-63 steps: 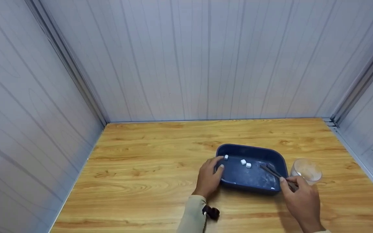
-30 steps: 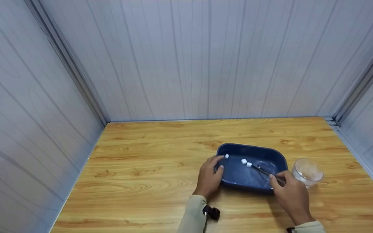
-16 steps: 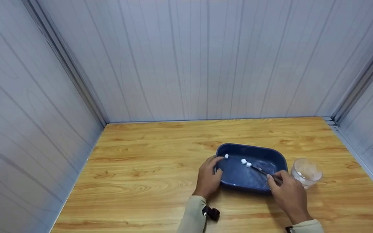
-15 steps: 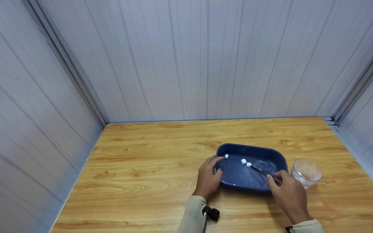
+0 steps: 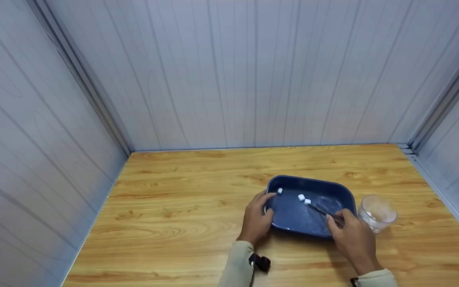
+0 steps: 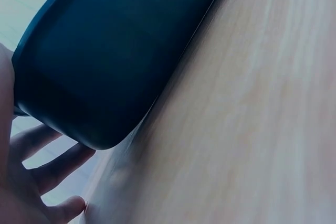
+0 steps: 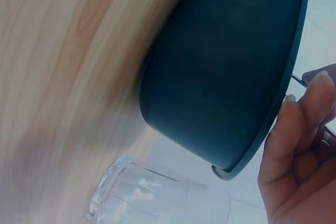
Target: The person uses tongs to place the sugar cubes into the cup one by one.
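Observation:
A dark blue rectangular tray (image 5: pixel 313 179) lies on the wooden table. Around its left end, my left hand (image 5: pixel 255 220) grips the rim, and in the left wrist view several fingers (image 6: pixel 65 166) spread along the outer wall. My right hand (image 5: pixel 355 239) pinches dark tweezers (image 5: pixel 326 212) over the tray's right side. Their tips meet a small white cube (image 5: pixel 307 202) near the tray's middle. Beside it lies a second white cube (image 5: pixel 301 197), and a third white cube (image 5: pixel 280 191) sits by the left wall, close to my left fingertips.
A clear glass (image 5: pixel 379 213) with something white inside stands just right of the tray, behind my right hand. The wooden table (image 5: pixel 181 191) stretches left, with pale panel walls (image 5: pixel 233 79) at the back and both sides.
My right hand has moved left, bringing the tweezers' tips from the tray's right part to the middle cube. The tray has shifted very slightly away. My left hand keeps its place.

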A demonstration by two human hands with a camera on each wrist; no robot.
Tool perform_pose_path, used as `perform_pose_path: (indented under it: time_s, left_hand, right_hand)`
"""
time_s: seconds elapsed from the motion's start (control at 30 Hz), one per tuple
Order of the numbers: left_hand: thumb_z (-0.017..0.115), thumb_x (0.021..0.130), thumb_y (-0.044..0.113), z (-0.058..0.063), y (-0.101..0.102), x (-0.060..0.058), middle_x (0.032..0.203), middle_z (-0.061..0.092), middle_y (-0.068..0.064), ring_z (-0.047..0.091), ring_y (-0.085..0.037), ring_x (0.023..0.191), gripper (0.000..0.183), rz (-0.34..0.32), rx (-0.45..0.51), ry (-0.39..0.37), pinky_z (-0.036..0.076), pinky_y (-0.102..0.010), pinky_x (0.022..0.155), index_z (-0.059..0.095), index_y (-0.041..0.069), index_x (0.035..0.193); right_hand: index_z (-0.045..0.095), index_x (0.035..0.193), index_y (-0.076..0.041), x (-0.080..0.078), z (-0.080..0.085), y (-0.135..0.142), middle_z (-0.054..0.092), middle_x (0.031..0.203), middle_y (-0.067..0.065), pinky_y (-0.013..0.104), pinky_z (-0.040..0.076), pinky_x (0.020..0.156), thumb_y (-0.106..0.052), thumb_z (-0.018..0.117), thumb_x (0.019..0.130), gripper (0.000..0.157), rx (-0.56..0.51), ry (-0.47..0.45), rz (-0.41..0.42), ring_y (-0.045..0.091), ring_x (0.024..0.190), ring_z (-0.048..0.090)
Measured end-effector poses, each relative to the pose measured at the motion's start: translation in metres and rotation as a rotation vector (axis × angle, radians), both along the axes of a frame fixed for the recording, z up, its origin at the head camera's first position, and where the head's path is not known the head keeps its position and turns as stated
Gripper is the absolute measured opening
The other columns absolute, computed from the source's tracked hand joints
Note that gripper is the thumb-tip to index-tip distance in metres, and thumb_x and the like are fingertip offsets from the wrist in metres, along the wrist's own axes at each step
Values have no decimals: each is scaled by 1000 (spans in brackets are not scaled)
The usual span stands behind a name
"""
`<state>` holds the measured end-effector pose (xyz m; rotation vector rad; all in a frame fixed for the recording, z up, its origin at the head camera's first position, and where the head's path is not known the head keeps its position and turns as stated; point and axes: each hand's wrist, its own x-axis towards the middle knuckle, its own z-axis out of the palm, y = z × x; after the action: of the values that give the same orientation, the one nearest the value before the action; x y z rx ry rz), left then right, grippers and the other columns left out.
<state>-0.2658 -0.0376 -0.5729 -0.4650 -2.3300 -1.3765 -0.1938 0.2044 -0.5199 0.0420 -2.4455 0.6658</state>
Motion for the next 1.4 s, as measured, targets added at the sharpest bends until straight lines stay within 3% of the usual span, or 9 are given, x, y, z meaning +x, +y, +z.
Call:
perform_pose_path:
  time_s: [0.43, 1.4]
  left_hand:
    - [56, 76, -3, 1, 1, 1, 130, 52, -5, 46, -11, 120, 49, -20, 25, 6, 39, -31, 97, 62, 18, 119]
    - [55, 75, -5, 0, 4, -2, 132, 50, -1, 44, -11, 122, 51, -32, 42, -21, 39, -34, 98, 63, 17, 119]
  right_hand:
    - [62, 76, -7, -2, -2, -2, 60, 58, 7, 43, 39, 43, -22, 76, 73, 21, -2, 15, 21, 22, 46, 52]
    - [65, 81, -8, -4, -8, 0, 62, 62, 11, 47, 38, 44, -23, 77, 71, 21, 31, 29, 16, 32, 50, 56]
